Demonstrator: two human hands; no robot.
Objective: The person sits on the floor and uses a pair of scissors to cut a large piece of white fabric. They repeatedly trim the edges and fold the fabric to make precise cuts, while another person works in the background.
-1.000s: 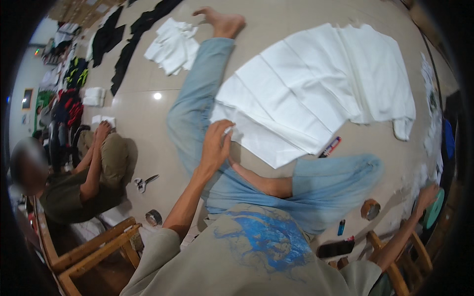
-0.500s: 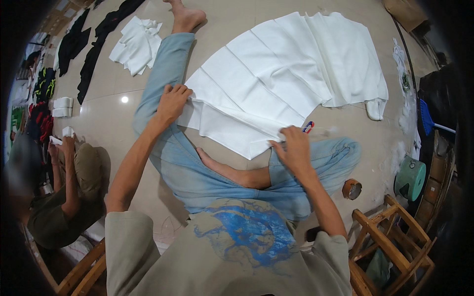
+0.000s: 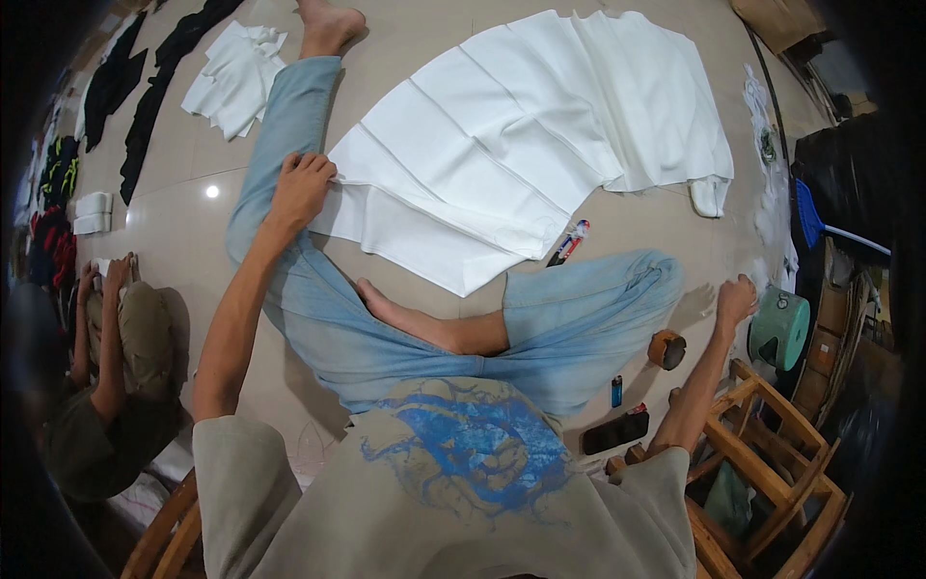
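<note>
White fabric pieces (image 3: pixel 463 125) lie overlapped like a fan on the floor in front of me, seam-like lines running across them. My left hand (image 3: pixel 304 188) has its fingers closed on the near left edge of this white fabric, beside my outstretched leg. Away from the cloth, my right hand (image 3: pixel 737 297) is out at the far right with its fingers curled together, close to a green round container (image 3: pixel 779 328). Whatever it may hold is hidden. Between the cloth and my bent knee lies a small red and blue tool (image 3: pixel 569 241), perhaps thread snips.
Beside my right thigh are a brown ring-shaped object (image 3: pixel 667 349), a blue lighter (image 3: pixel 616 391) and a dark phone (image 3: pixel 615 432). A wooden stool (image 3: pixel 762 425) stands at lower right, a blue dustpan (image 3: pixel 808 212) beyond. Another person (image 3: pixel 106 376) sits at left; white cloth (image 3: pixel 234 82) lies ahead.
My right hand has left the fabric's near edge and swung right toward the green container, uncovering the small tool. My left hand stays on the cloth. The view has shifted slightly.
</note>
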